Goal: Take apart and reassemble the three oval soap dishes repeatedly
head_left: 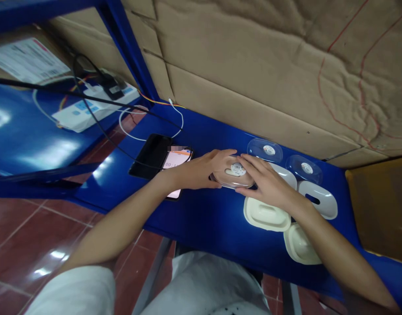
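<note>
Both my hands hold a small rounded box with a clear lid (233, 179) and a round white label on top, just over the blue table. My left hand (204, 168) closes round its left side, thumb at the near edge. From the other side my right hand (265, 179) grips it, fingers over the lid. Two clear lids (259, 147) with round labels lie beyond my right hand. Two white oval trays (327, 203) are nearer, one with a slot showing, the other partly covered by my hand. Closest to me are two cream dishes (267, 214), one partly behind my right forearm.
A black phone-like slab (150, 155) and a lit phone (175, 192) with a timer lie left on the blue table (204, 218). Loose cables cross there from a power strip (86, 114). Cardboard (253, 65) walls the back; a carton (381, 201) stands right.
</note>
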The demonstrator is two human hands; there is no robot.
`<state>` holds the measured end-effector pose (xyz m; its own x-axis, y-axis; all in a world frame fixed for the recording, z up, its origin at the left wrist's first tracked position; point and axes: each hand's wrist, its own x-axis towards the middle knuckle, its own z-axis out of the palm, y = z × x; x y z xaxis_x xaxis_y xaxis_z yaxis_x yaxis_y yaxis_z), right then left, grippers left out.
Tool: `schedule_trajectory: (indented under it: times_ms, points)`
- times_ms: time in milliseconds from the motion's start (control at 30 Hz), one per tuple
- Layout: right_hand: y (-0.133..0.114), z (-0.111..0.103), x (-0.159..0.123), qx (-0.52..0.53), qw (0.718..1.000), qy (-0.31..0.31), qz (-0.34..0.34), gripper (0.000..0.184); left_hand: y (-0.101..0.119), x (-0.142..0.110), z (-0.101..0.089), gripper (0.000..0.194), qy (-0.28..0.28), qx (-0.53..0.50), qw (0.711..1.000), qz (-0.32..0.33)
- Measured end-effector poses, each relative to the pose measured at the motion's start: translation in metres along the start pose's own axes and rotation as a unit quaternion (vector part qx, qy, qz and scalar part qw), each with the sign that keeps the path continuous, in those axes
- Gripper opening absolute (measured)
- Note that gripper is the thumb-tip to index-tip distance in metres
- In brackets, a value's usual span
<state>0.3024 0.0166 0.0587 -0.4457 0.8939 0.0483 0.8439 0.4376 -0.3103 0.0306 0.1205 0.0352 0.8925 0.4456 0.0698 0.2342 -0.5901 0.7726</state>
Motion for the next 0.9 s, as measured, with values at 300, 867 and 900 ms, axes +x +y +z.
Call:
schedule_trajectory:
  times_ms: [300, 867, 900]
  points:
    - [0.008, 0.000, 0.001, 0.063, 0.998, -0.024, 0.019, 0.094, -0.001, 0.001, 0.000, 0.099, 0.002, 0.020, 1.000, -0.002]
    - [-0.009, 0.019, -0.004, -0.052, 0.998, 0.045, -0.006, 0.092, -0.013, 0.002, -0.001, 0.107, 0.012, 0.042, 0.999, -0.014]
    - [-0.009, 0.020, -0.004, -0.051, 0.998, 0.045, -0.007, 0.093, -0.012, 0.002, -0.001, 0.107, 0.011, 0.043, 0.999, -0.010]
